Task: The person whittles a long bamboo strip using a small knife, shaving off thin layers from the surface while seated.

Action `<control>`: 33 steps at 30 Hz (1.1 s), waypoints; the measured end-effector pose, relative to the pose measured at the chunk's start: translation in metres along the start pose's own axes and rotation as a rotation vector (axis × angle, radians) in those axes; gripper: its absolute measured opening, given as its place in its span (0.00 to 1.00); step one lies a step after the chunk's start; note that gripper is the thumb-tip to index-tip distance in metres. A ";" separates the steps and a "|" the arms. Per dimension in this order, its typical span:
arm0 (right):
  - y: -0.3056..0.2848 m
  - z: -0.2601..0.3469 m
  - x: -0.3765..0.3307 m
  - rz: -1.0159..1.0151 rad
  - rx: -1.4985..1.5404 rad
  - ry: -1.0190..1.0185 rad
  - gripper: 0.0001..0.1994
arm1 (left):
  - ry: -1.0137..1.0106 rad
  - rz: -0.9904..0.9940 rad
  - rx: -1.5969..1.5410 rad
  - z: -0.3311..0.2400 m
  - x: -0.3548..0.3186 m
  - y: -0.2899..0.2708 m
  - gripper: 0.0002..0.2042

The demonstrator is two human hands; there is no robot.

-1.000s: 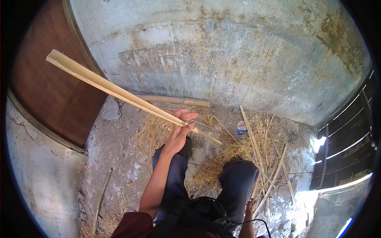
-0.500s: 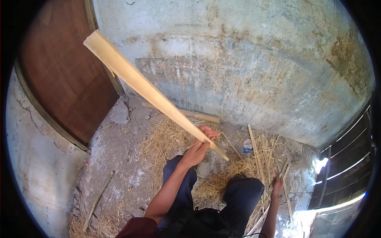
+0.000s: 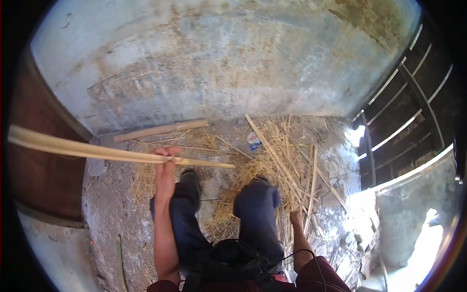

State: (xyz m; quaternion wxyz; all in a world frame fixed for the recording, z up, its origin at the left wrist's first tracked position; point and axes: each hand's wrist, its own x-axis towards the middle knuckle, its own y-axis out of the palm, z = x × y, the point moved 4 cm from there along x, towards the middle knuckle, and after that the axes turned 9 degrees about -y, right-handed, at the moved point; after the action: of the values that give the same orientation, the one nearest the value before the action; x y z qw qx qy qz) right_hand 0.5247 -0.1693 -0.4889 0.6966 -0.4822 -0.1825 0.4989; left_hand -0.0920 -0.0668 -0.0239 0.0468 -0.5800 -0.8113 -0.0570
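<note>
My left hand [image 3: 166, 163] is closed around a long pale split-bamboo strip [image 3: 87, 150], close to its narrow end. The strip lies nearly level across the left half of the view, its wide end reaching out over the brown door. Low beside my right knee, my right hand [image 3: 296, 217] is next to loose bamboo strips [image 3: 312, 187] on the floor. Its fingers point away and are hidden, so I cannot make out whether it holds anything.
Straw-like shavings [image 3: 224, 216] cover the floor around my shoes. A round bamboo pole [image 3: 163, 130] lies along the stained wall [image 3: 219, 73]. A small blue-and-white packet [image 3: 254, 141] sits among the scraps. At left stands a brown door [image 3: 46, 170]; a thin stick [image 3: 121, 263] lies nearby.
The view has turned to the right. My left hand has swung the bamboo strip from a steep slant to nearly level. My right hand has come closer to my right leg.
</note>
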 end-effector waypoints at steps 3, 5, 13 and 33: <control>-0.002 -0.034 -0.038 0.095 0.039 0.116 0.28 | -0.082 -0.097 0.088 0.003 0.003 -0.014 0.08; -0.012 -0.045 -0.052 0.074 0.086 0.094 0.25 | -0.194 -0.227 -0.001 0.006 0.005 -0.024 0.09; -0.068 -0.005 -0.047 -0.245 0.261 -0.043 0.15 | -0.111 -0.225 -0.009 -0.035 0.030 -0.022 0.11; -0.277 0.217 -0.068 0.194 0.906 -0.569 0.11 | -0.521 0.960 0.046 -0.013 0.008 0.277 0.37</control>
State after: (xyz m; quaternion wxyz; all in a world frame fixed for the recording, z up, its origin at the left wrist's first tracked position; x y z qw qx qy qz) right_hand 0.4792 -0.1331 -0.1358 0.7085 0.0058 -0.0854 0.7005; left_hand 0.1681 0.0278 0.0012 -0.1222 -0.8790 -0.4411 0.1338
